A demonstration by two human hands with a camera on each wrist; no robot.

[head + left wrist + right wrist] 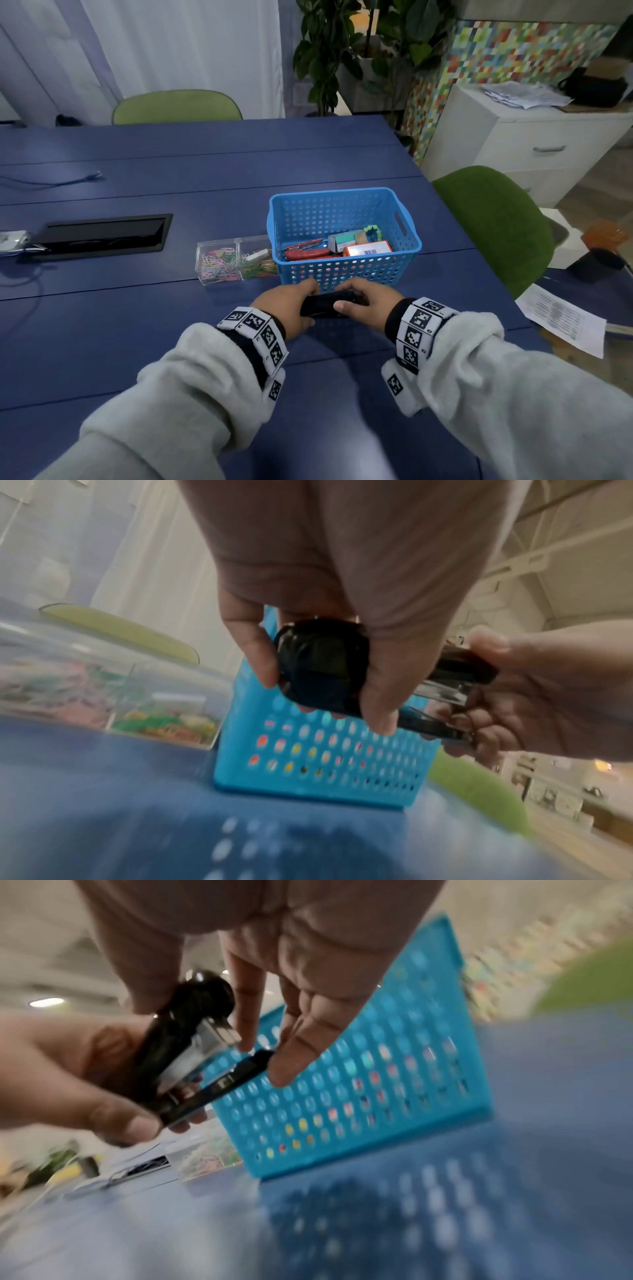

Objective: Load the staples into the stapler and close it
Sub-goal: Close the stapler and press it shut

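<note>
currently both hands meet over the blue table (137, 325), just in front of the blue perforated basket (346, 270). left hand (286, 306) grasps the rear end of the black stapler (325, 305), thumb on one side and fingers curled round the other; the left wrist view shows this rounded rear end wrapped in that hand. right hand (368, 301) grips the front end, thumb on top of the black cover, fingertips at the tip of the base. stapler is held above the table, lengthwise between the hands. in the right wrist view the metal magazine sits under the cover and the base arm angles away from it, so the mouth is parted; whether the top cover is lifted cannot be told. inside the basket: an orange box (366, 248), a green-and-white box (344, 240), a red tool (306, 251). touching the basket's left side is a clear two-compartment box of coloured paper clips (236, 260). all wrist views are blurred.
</note>
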